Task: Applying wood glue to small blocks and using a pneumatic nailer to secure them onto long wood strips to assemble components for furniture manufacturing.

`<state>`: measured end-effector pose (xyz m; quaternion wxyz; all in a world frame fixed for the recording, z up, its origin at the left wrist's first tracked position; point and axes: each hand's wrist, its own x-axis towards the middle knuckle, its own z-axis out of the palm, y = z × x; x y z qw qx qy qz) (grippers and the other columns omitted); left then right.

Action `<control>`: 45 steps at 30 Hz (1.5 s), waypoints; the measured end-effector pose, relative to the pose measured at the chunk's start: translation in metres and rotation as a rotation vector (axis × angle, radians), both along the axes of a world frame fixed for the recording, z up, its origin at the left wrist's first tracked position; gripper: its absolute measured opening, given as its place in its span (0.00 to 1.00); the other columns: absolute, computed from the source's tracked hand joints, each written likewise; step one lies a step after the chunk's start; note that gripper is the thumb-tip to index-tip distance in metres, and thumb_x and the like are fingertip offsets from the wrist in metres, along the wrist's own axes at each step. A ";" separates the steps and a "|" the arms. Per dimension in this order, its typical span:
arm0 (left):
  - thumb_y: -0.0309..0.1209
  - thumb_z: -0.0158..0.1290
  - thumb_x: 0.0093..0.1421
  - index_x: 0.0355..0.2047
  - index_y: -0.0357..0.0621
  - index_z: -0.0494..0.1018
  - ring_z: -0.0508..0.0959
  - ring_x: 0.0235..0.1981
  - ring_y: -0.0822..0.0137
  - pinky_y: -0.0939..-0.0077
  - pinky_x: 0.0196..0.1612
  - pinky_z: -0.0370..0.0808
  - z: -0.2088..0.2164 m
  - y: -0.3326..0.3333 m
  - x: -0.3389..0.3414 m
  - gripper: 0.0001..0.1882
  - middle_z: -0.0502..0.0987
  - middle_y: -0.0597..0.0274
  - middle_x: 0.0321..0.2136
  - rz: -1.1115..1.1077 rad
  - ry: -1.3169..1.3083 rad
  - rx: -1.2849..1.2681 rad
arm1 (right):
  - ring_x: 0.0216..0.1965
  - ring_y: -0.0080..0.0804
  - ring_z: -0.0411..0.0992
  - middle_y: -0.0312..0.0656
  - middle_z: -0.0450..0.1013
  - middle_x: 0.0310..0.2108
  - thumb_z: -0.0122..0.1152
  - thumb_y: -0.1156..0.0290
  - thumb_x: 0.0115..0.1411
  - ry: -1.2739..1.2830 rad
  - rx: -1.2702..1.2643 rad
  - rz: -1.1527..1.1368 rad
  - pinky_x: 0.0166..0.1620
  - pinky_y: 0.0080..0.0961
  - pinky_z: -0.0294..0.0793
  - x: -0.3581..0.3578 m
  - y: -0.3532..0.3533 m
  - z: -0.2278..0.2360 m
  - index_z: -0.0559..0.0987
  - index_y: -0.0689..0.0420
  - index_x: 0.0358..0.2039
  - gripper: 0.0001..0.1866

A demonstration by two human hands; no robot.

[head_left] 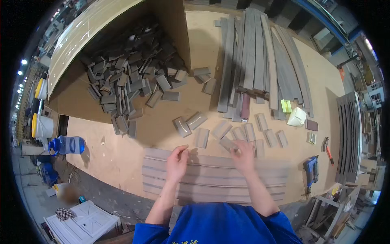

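Both my hands are over a panel of grey-brown slats (215, 183) lying along the near edge of the table. My left hand (177, 163) hovers at the panel's far edge, its fingers curled with a gap to the thumb and nothing visible between them. With fingers and thumb at its right end, my right hand (244, 157) grips a small grey wooden block (227, 143). Several similar blocks lie around it, among them a wooden block (202, 138) between my hands. Two blocks farther off, one of them a block (181, 126), carry a pale glue-like streak.
A big cardboard box (185, 36) lies on its side, spilling a heap of blocks (134, 73). Long boards (254, 53) are stacked at the back. Rightward are a white roll (297, 117), a blue tool (311, 171) and a red-handled hammer (328, 151). A blue bottle (67, 145) stands left.
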<state>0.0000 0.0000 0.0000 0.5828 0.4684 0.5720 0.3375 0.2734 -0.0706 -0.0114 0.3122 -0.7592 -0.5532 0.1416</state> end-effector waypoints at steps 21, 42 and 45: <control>0.29 0.52 0.75 0.54 0.38 0.78 0.78 0.40 0.79 0.81 0.47 0.75 -0.019 0.045 -0.081 0.12 0.83 0.68 0.39 0.150 0.098 0.139 | 0.46 0.39 0.75 0.36 0.82 0.40 0.71 0.72 0.55 0.137 -0.040 0.118 0.51 0.38 0.69 -0.090 -0.067 0.002 0.86 0.49 0.38 0.09; 0.34 0.62 0.68 0.63 0.33 0.67 0.77 0.51 0.57 0.66 0.54 0.76 -0.047 0.115 -0.215 0.29 0.75 0.48 0.54 0.549 0.963 0.602 | 0.40 0.35 0.74 0.28 0.80 0.33 0.72 0.66 0.53 -0.097 0.065 -0.037 0.45 0.37 0.66 -0.099 -0.057 -0.005 0.85 0.41 0.32 0.06; 0.33 0.66 0.65 0.62 0.30 0.65 0.79 0.48 0.52 0.62 0.53 0.77 -0.059 0.138 -0.231 0.32 0.75 0.45 0.52 0.550 0.464 0.377 | 0.41 0.35 0.75 0.29 0.81 0.34 0.72 0.67 0.53 -0.048 0.088 -0.011 0.46 0.37 0.66 -0.101 -0.061 -0.022 0.85 0.42 0.33 0.06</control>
